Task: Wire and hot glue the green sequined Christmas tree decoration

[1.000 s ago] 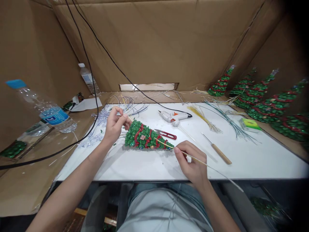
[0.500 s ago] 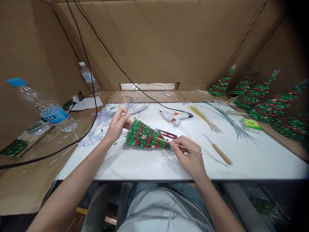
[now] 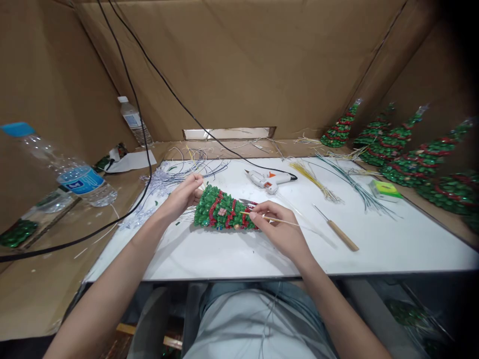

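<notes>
two hands meet on one beaded christmas tree (image 3: pixel 220 213), which i see lying on its side on the white table (image 3: pixel 224 259). its long axis runs left to right, wide base toward the left hand (image 3: pixel 183 197), narrow end under the right hand (image 3: pixel 279 230). the left fingers are curled closed on the base rim. the right thumb and forefinger are pinched on a thin pale stick (image 3: pixel 286 222), the rest loosely bent. the stick crosses the narrow end and trails right. red snips (image 3: pixel 250 202) lie just behind the tree, partly hidden. the glue gun (image 3: pixel 266 180) sits farther back, a wooden-handled awl (image 3: pixel 339 232) to the right. a yellow wire bundle (image 3: pixel 316 182) and finished trees (image 3: pixel 396 144) stand well apart, and a water bottle (image 3: pixel 80 179) lies far left.
</notes>
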Demonstrator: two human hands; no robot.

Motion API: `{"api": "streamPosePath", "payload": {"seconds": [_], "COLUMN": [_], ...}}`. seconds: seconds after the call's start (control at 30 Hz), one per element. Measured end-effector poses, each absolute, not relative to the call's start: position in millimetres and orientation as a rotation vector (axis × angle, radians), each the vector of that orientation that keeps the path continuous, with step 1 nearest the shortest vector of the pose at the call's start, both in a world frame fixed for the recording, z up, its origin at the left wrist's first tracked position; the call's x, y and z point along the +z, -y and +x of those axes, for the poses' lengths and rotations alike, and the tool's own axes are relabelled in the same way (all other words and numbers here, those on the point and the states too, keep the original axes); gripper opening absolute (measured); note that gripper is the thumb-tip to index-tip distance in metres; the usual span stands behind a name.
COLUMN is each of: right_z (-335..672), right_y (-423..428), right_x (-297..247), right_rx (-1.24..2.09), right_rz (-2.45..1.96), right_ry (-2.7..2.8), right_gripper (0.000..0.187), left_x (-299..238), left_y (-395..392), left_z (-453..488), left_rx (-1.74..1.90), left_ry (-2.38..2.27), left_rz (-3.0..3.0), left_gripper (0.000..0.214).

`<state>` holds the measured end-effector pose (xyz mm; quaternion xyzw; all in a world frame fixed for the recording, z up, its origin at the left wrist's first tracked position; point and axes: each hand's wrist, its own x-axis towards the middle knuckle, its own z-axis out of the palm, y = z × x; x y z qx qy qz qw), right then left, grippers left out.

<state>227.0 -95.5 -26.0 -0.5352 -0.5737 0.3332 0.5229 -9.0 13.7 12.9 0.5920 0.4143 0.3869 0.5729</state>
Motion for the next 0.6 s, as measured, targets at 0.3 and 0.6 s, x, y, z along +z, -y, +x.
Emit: {"api": "streamPosePath", "payload": {"seconds": [0.3,0.6], "right_z": [232.7,226.5], "right_y": [92.4,88.3], "right_x": [-32.6,-30.8], "right_rx": [0.964,0.953], "right_rz": [-1.16,-1.203], "right_ry": [1.262,1.337], "right_gripper": [0.017,0.015], "left_x": [14.0,18.8], "left_y": [-9.6,-0.2], "left_z": [-11.0,-9.2], "left_rx": [0.829,0.779], "left_ry": [-0.947,-1.001], "left_rz": [1.381,1.401], "left_gripper": [0.041,0.04]}}
